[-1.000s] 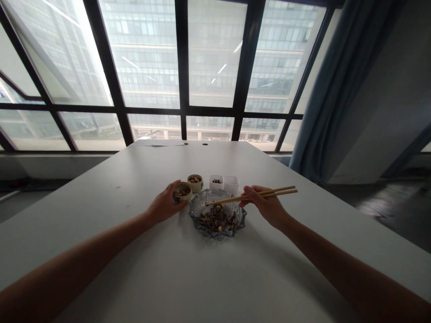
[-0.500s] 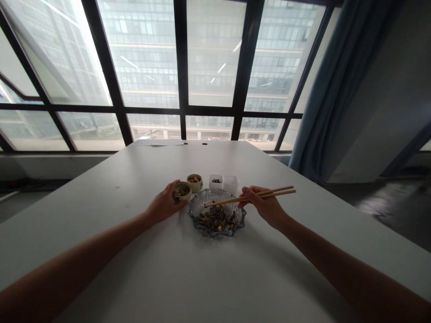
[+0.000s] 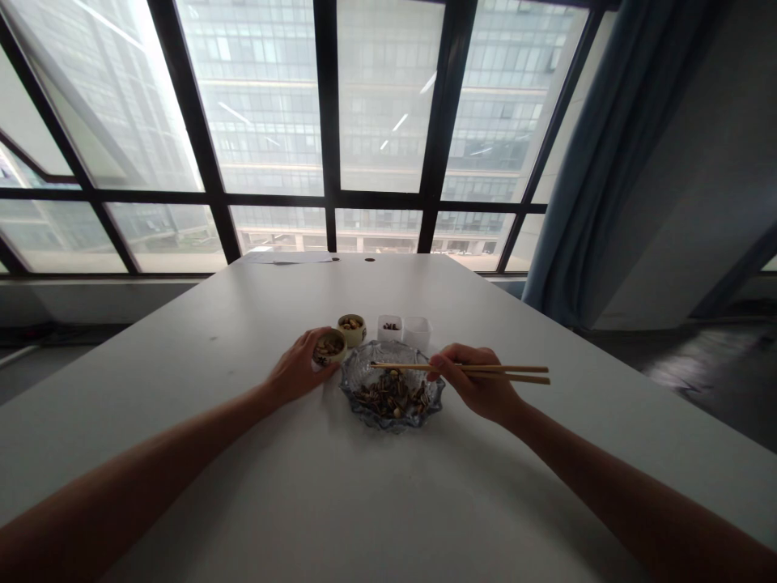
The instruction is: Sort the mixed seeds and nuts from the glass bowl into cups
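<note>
My left hand [image 3: 302, 363] is wrapped round the side of a small ceramic cup [image 3: 338, 356] that holds brownish bits. With closed fingers, my right hand [image 3: 477, 380] grips a pair of wooden chopsticks [image 3: 503, 370], whose tips reach left over a scalloped glass bowl [image 3: 437, 402]. A small dark piece shows at the tips; its kind is too small to tell. Inside the bowl lies a heap of striped seeds [image 3: 392, 395], apparently sunflower seeds, with a few paler pieces among them. The bowl stands between my hands, just right of the cup.
Behind the held cup stands a second ceramic cup [image 3: 363, 334] with nut-like pieces. To its right are a clear plastic cup [image 3: 389, 334] with dark bits and another clear cup [image 3: 418, 334]. Papers [image 3: 288, 257] lie at the far end of the white table [image 3: 388, 502], before the windows.
The chopsticks have swung from a slant to nearly level, their tips rising slightly above the bowl. My right hand has turned with them. My left hand stays at the cup, almost unmoved.
</note>
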The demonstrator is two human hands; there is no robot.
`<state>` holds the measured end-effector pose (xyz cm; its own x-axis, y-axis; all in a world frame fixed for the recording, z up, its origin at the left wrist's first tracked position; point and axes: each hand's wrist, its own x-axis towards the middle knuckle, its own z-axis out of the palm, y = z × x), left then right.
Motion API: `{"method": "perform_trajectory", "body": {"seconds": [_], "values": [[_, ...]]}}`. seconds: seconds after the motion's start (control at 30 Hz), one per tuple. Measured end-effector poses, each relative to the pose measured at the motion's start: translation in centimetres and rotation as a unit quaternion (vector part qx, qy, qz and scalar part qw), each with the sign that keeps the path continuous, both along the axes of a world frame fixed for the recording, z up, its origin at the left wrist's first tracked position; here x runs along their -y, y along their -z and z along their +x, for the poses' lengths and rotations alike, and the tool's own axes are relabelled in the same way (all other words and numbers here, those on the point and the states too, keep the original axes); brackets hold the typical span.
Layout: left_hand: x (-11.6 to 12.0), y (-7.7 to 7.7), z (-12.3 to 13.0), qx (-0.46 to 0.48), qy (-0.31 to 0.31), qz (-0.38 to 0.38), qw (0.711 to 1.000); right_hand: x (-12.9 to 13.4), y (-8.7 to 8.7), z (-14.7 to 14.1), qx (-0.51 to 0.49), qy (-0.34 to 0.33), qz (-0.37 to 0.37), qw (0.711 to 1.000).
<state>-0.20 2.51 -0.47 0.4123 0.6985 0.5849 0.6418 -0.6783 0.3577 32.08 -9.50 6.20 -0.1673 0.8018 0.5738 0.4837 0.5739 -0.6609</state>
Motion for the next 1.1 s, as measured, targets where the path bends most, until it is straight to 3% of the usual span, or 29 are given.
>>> {"method": "perform_trajectory", "body": {"seconds": [0.27, 0.4, 0.47, 0.57, 0.67, 0.8, 0.87, 0.97, 1.1], "values": [[-0.2, 0.1, -0.1, -0.010, 0.006, 0.020, 1.000, 0.0, 0.1, 0.0, 0.016, -0.006, 0.008, 1.000], [-0.1, 0.0, -0.1, 0.001, 0.008, 0.021, 1.000, 0.1, -0.1, 0.2, 0.051, 0.013, 0.082, 0.995], [0.0, -0.1, 0.0, 0.003, 0.003, 0.019, 1.000, 0.0, -0.3, 0.3, 0.102, -0.008, 0.166, 0.981], [0.2, -0.1, 0.0, 0.010, -0.012, 0.019, 1.000, -0.1, -0.7, 0.6, 0.219, -0.062, 0.279, 0.933], [0.1, 0.1, 0.0, 0.012, -0.017, 0.018, 1.000, -0.1, -0.8, 0.6, 0.281, -0.075, 0.323, 0.901], [0.1, 0.2, 0.0, 0.001, -0.022, 0.016, 1.000, -0.1, -0.8, 0.5, 0.277, -0.072, 0.327, 0.901], [0.2, 0.1, 0.0, -0.005, -0.025, 0.020, 0.999, -0.2, -0.7, 0.7, 0.240, -0.051, 0.309, 0.919], [0.3, 0.1, 0.0, -0.015, -0.035, 0.021, 0.999, -0.8, -0.3, 1.6, 0.137, 0.042, 0.266, 0.953], [0.2, 0.1, 0.0, -0.024, -0.046, 0.025, 0.998, -2.1, 0.6, 3.5, 0.046, 0.198, 0.193, 0.960]]}}
